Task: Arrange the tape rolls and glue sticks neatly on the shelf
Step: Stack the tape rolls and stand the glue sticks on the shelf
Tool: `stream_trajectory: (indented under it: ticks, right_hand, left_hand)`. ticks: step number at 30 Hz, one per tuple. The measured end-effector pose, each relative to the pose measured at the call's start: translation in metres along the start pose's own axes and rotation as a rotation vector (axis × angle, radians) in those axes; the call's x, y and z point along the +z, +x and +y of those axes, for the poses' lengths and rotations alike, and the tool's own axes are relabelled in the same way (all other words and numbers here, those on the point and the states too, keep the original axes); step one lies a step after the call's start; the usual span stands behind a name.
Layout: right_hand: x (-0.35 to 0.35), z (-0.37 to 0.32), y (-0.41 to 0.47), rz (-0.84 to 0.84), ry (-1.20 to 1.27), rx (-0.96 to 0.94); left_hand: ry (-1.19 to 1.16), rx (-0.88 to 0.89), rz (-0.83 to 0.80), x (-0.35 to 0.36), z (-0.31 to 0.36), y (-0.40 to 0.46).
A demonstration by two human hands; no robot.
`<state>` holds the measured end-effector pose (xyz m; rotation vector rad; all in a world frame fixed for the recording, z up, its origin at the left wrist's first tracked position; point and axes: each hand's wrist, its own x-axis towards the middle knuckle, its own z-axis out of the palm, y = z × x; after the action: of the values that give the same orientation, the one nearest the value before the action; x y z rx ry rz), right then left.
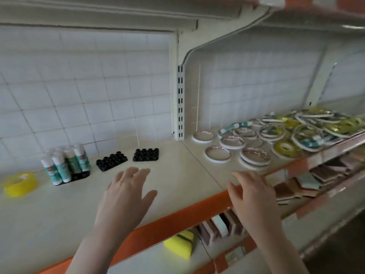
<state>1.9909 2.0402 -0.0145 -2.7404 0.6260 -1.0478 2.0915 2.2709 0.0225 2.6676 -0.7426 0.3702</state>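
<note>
Both hands empty, fingers spread and relaxed. Left hand (126, 192) hovers over the cream shelf (177, 175), palm down. Right hand (252, 196) sits at the shelf's orange front edge (177, 218); contact unclear. Glue sticks (66, 163) stand upright in a black holder (79, 176) at left, near the tiled back wall (88, 86). Two empty black holders (126, 158) lie just right of them. Yellow tape roll (19, 183) at far left. Flat white tape rolls (233, 149) scattered on the right section, loose pile of white and yellow rolls (308, 127) further right with a few glue sticks mixed in. Sponges (180, 244) on the lower shelf.
</note>
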Motion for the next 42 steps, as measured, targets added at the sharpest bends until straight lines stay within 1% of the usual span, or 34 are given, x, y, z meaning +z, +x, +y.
stream_trajectory:
  ticks: [5,10,14,19,22,24,27,29,32,36,42]
  right_hand:
    - [0.007,0.050,0.033,0.066,0.006,0.044]
    - [0.023,0.096,0.070,0.078,0.016,0.063]
    - [0.028,0.136,0.094,0.121,0.025,0.128]
    - [0.032,0.178,0.124,0.116,0.065,0.124]
    - [0.036,0.204,0.143,0.098,0.102,0.106]
    - [0.037,0.222,0.157,0.067,0.134,0.060]
    - [0.038,0.252,0.176,0.045,0.177,-0.043]
    - [0.040,0.269,0.186,0.031,0.195,-0.111]
    - [0.047,0.286,0.199,0.012,0.175,-0.246]
    - [0.054,0.296,0.211,-0.046,0.157,-0.416]
    - [0.063,0.298,0.223,-0.138,0.092,-0.557]
  left_hand:
    - [-0.014,0.074,-0.011,0.029,0.054,0.046]
    - [-0.057,0.101,-0.013,0.062,0.089,0.086]
    - [-0.048,0.139,-0.004,0.082,0.119,0.119]
    - [-0.019,0.147,0.015,0.099,0.154,0.146]
    - [-0.003,0.099,0.028,0.112,0.174,0.157]
    - [0.009,0.082,0.055,0.123,0.188,0.162]
    - [-0.012,-0.028,0.058,0.140,0.214,0.170]
    - [-0.024,-0.060,0.073,0.149,0.231,0.174]
    - [-0.002,-0.110,0.031,0.157,0.248,0.180]
    - [0.027,-0.124,0.017,0.167,0.254,0.186]
    - [0.078,-0.135,0.014,0.173,0.252,0.192]
